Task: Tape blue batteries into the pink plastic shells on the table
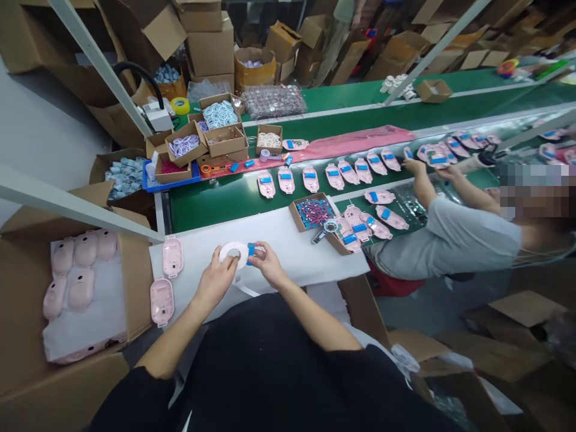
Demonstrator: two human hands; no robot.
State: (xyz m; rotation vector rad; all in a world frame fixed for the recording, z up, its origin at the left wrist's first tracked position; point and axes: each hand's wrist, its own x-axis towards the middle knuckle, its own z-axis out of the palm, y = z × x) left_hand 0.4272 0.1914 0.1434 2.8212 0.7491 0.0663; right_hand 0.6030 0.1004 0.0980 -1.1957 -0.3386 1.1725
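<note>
Okay, you're gripping the tape roll (234,254) in your left hand (219,277), low over the white table (306,252). Your right hand (269,264) is pinching a blue piece (251,251) against the roll's edge. Two pink shells (173,257) are lying just to the left.

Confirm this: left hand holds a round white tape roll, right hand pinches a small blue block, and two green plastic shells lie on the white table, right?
Not quite. The head view shows the two plastic shells on the white table are pink, not green. The left hand does hold the round white tape roll, and the right hand pinches the small blue block.
</note>
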